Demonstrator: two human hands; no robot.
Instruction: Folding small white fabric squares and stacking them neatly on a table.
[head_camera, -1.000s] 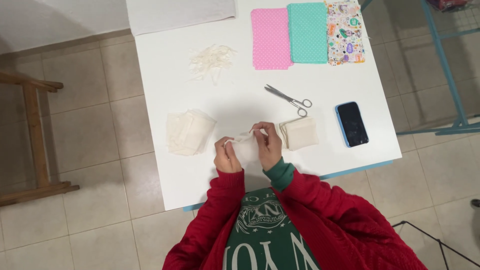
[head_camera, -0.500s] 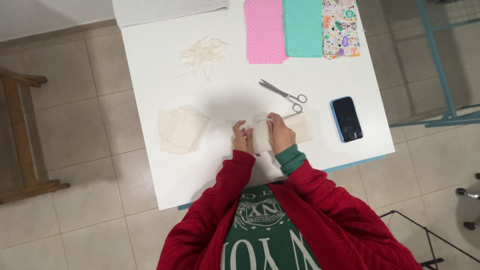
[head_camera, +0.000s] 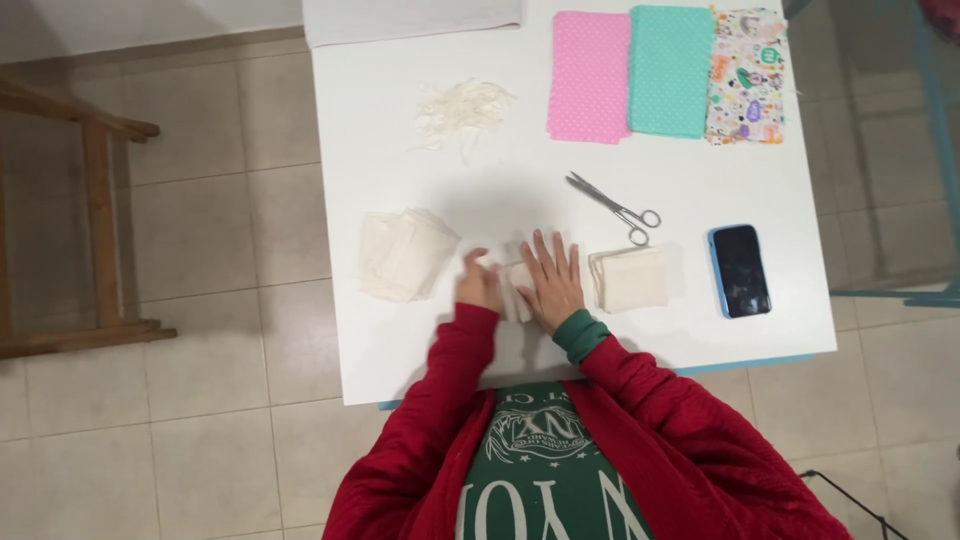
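Observation:
A small piece of cream fabric (head_camera: 515, 288) lies on the white table (head_camera: 400, 350) right in front of me. My right hand (head_camera: 552, 282) lies flat on it with the fingers spread, pressing it down. My left hand (head_camera: 480, 285) touches the fabric's left edge with its fingers curled. A loose pile of cream fabric pieces (head_camera: 403, 254) sits to the left of my hands. A neat folded stack of the same fabric (head_camera: 630, 279) sits to the right.
Scissors (head_camera: 615, 207) lie beyond the folded stack, and a dark phone (head_camera: 740, 270) is at the right. A tangle of cream strips (head_camera: 462, 108) lies further back. Pink (head_camera: 590, 75), turquoise (head_camera: 670, 68) and patterned (head_camera: 745, 75) fabrics line the far edge. A wooden frame (head_camera: 95, 200) stands on the floor at left.
My right hand has opened and flattened onto the small fabric piece, which both hands were pinching before. The camera view has shifted a little.

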